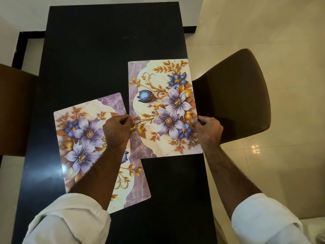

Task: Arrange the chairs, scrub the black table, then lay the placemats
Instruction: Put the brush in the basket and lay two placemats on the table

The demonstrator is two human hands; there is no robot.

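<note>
Right of centre frame, the floral placemat (165, 108) lies on the black surface (98, 50), its fingers-clamped edges held by the left hand (118, 132) and right hand (209, 128). It looks thin, light, semi-stiff and slick; best gripped at the edges. No writing is legible

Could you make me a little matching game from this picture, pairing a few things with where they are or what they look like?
Things:
1. right placemat
2. left placemat
3. brown chair
4. table

Descriptions:
A. black, long top
B. lies under the left forearm
C. pinched at both side edges by the two hands
D. stands at the table's right side

Pairs: 1-C, 2-B, 3-D, 4-A
</note>
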